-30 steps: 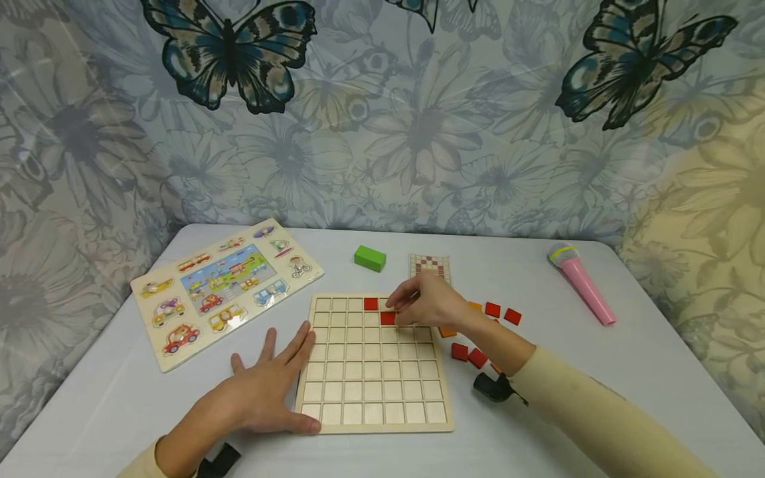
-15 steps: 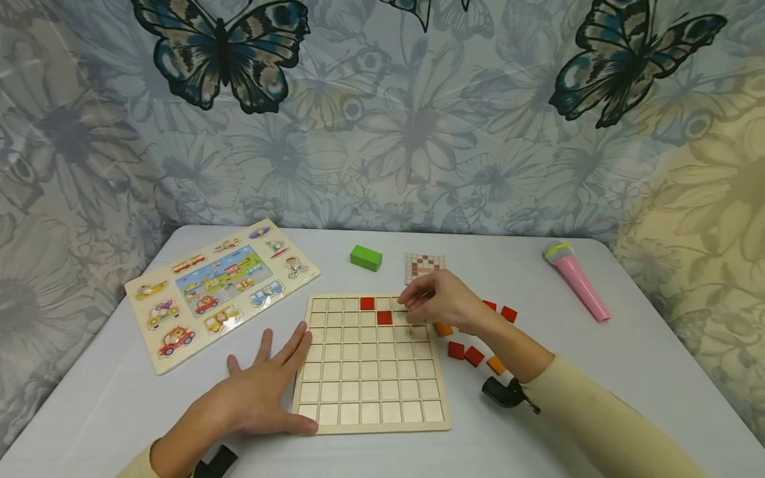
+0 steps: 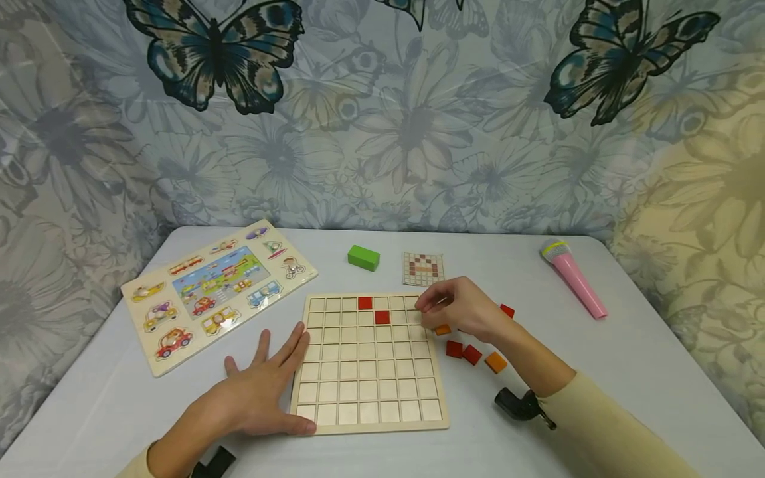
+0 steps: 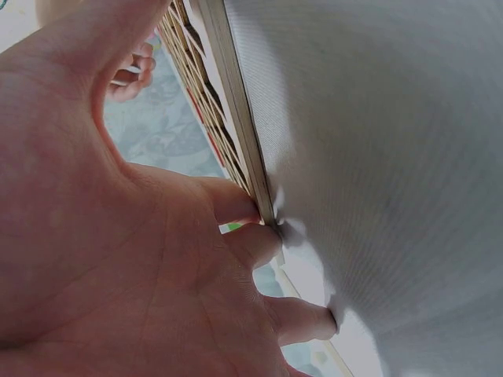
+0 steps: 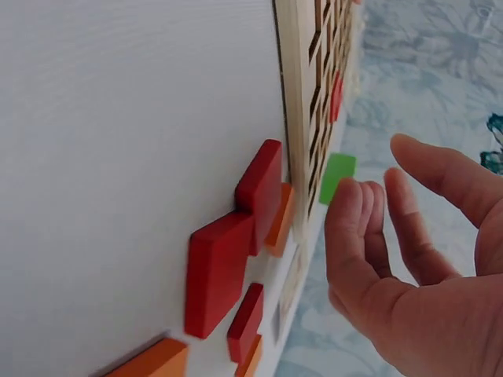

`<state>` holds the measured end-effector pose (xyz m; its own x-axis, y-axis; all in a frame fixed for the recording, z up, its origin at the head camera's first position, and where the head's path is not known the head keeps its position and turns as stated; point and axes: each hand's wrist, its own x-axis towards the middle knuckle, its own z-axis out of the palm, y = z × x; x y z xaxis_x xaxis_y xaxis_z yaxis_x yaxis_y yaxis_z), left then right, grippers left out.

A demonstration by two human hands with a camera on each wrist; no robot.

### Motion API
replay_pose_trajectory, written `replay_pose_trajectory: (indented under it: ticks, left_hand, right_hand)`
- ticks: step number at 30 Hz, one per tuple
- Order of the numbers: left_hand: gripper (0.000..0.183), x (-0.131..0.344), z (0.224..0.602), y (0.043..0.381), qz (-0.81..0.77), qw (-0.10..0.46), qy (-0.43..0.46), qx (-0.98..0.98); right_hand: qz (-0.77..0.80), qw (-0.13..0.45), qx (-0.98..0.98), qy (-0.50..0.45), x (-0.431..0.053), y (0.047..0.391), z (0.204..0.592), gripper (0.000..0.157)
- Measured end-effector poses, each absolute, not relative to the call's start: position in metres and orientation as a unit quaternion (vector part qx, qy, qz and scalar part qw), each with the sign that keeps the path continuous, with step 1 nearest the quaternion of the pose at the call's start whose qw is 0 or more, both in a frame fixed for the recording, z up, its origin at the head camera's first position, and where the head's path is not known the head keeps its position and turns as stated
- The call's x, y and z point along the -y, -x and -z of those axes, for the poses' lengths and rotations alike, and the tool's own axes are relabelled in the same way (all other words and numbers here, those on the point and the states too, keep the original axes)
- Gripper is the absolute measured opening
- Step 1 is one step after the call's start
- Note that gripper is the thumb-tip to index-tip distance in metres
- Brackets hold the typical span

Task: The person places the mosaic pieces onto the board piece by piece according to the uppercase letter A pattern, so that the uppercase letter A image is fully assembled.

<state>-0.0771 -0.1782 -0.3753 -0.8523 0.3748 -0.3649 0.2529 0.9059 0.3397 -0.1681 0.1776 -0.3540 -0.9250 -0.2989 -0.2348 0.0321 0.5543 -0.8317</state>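
Observation:
A wooden grid board (image 3: 370, 372) lies flat on the table, with two red square tiles set in its upper cells, one red tile (image 3: 365, 303) in the top row and another red tile (image 3: 382, 317) one row down to the right. My left hand (image 3: 263, 392) rests with spread fingers along the board's left edge, thumb at the lower corner. Over the upper right corner is my right hand (image 3: 463, 309); in the right wrist view its thumb and fingers are apart with nothing between them. Loose red tiles (image 5: 220, 271) and orange tiles (image 3: 495, 362) lie beside the board, some hidden by that hand.
A small pattern card (image 3: 423, 268) lies behind the board, with a green block (image 3: 363, 257) to its left. At the left is a vehicle picture puzzle (image 3: 206, 282). A pink toy microphone (image 3: 576, 279) lies at the far right. Patterned fabric (image 3: 418, 133) hangs behind the table.
My right hand has drawn back to the right from beside the lower red tile to the board's upper right corner, uncovering the pattern card. The left hand stays on the board's edge.

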Motion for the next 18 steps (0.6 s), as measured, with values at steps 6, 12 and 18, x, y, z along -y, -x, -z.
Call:
replay_pose_trajectory:
  ticks: [6, 12, 18]
  left_hand:
    - [0.14, 0.178, 0.375, 0.076, -0.14, 0.212, -0.165, -0.953]
    - [0.14, 0.179, 0.376, 0.076, -0.136, 0.21, -0.17, -0.953]
    - [0.14, 0.179, 0.376, 0.076, -0.134, 0.211, -0.171, -0.953]
  right_hand:
    - [0.483, 0.179, -0.855, 0.063, -0.188, 0.162, 0.354, 0.026]
    - [0.495, 0.179, -0.848, 0.057, -0.199, 0.157, 0.353, 0.029]
    - [0.5, 0.176, -0.847, 0.038, -0.21, 0.152, 0.354, 0.031]
